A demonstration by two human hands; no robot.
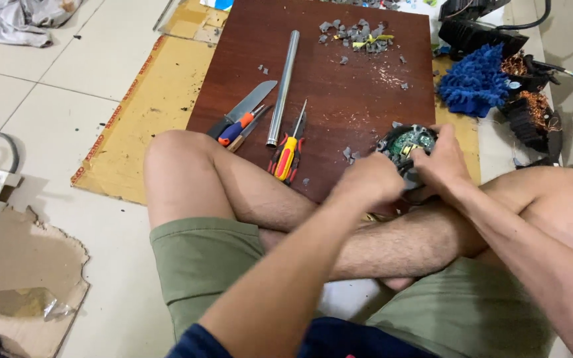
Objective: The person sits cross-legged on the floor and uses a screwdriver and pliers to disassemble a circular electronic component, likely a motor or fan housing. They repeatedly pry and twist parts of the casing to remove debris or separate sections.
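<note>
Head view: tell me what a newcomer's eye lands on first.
Both hands, the left hand and the right hand, close around a round black part with a green circuit board at the near edge of a dark wooden board. To their left on it lie a yellow-handled screwdriver, a metal tube and a knife. A blue mop-like cloth sits at the right.

A dark wooden board (339,99) lies on flattened cardboard (147,106). On it, from left: a knife (250,106), a steel tube (282,86), and a red-and-yellow screwdriver (290,149). Grey scraps (359,34) lie at its far edge; a blue mop head (475,83) sits right.
</note>
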